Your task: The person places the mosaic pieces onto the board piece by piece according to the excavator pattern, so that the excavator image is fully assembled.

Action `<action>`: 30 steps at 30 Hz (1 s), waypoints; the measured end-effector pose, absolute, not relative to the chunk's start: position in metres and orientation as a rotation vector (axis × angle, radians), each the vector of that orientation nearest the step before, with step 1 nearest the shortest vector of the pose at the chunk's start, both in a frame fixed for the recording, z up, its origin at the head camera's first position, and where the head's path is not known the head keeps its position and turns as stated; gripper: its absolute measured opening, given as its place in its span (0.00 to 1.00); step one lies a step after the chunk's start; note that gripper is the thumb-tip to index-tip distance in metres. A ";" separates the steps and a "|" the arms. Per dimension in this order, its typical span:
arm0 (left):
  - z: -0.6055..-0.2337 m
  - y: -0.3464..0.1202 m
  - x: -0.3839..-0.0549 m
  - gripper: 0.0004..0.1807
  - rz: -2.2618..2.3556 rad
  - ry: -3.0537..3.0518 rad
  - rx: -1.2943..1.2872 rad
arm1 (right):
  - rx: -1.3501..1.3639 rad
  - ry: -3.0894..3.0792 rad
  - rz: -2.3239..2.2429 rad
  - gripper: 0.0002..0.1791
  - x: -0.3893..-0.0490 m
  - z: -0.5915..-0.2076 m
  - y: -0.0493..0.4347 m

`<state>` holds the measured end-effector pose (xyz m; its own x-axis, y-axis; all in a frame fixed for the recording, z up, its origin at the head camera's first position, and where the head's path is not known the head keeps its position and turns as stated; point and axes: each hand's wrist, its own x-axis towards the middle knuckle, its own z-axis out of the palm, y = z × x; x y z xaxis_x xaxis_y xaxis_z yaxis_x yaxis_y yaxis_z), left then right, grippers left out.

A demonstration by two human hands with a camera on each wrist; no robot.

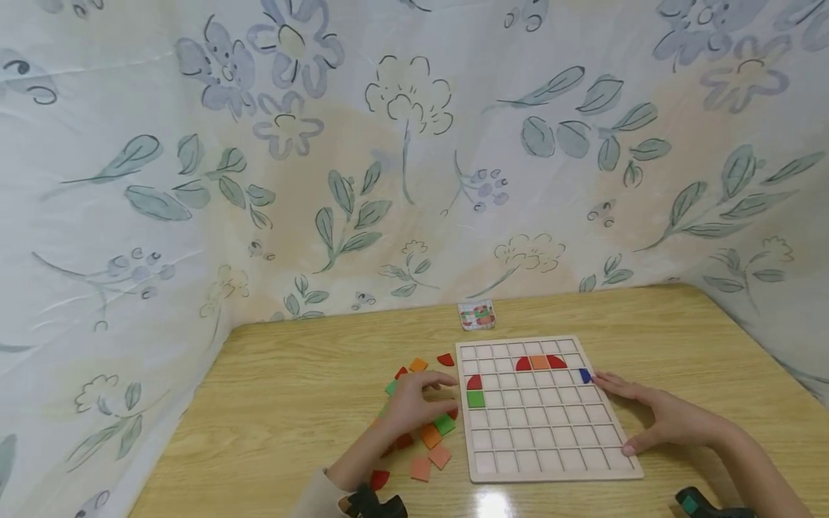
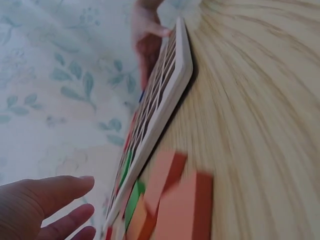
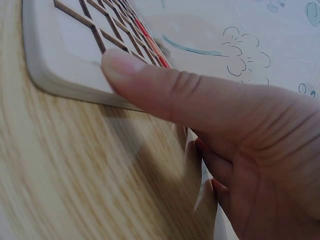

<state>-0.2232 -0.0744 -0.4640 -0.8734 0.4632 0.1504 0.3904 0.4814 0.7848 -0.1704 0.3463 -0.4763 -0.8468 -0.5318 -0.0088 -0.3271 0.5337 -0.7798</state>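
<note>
A pale wooden grid board (image 1: 526, 439) lies on the table. On it are a red quarter-round tile (image 1: 475, 382) above a green square tile (image 1: 476, 398), an orange square tile (image 1: 540, 362) between two red rounded ones, and a blue tile (image 1: 586, 375) at the right edge. My left hand (image 1: 412, 403) hovers over loose tiles left of the board, thumb and fingers apart, with nothing seen between them. My right hand (image 1: 667, 417) rests along the board's right side; in the right wrist view its thumb (image 3: 165, 95) presses the board's rim near a corner.
Loose tiles, including salmon squares (image 1: 420, 468), a red piece (image 1: 380, 480) and an orange square (image 1: 418, 365), lie left of the board, partly under my left hand. A small patterned card (image 1: 476, 316) sits behind it. Flowered cloth (image 1: 414, 180) hangs around the wooden table (image 1: 272, 403).
</note>
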 end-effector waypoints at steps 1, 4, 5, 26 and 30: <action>-0.464 -0.080 -0.223 0.15 1.365 2.634 0.735 | -0.721 2.528 -1.209 0.50 -0.171 -0.476 0.346; -0.462 -0.099 -0.221 0.15 1.377 2.631 0.637 | -0.716 2.532 -1.204 0.50 -0.171 -0.476 0.346; -0.462 -0.106 -0.219 0.15 1.374 2.643 0.613 | -0.713 2.539 -1.198 0.50 -0.171 -0.476 0.345; -0.464 -0.145 -0.166 0.17 1.149 2.521 1.106 | -0.689 2.540 -1.176 0.50 -0.170 -0.474 0.347; -0.463 -0.142 -0.155 0.18 1.091 2.501 1.104 | -0.715 2.539 -1.188 0.50 -0.169 -0.473 0.346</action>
<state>-0.1552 -0.1417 -0.4628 -0.7016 0.7043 0.1082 0.5583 0.4489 0.6977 -0.1693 0.3465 -0.4731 -0.8491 -0.5280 -0.0163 -0.3259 0.5480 -0.7703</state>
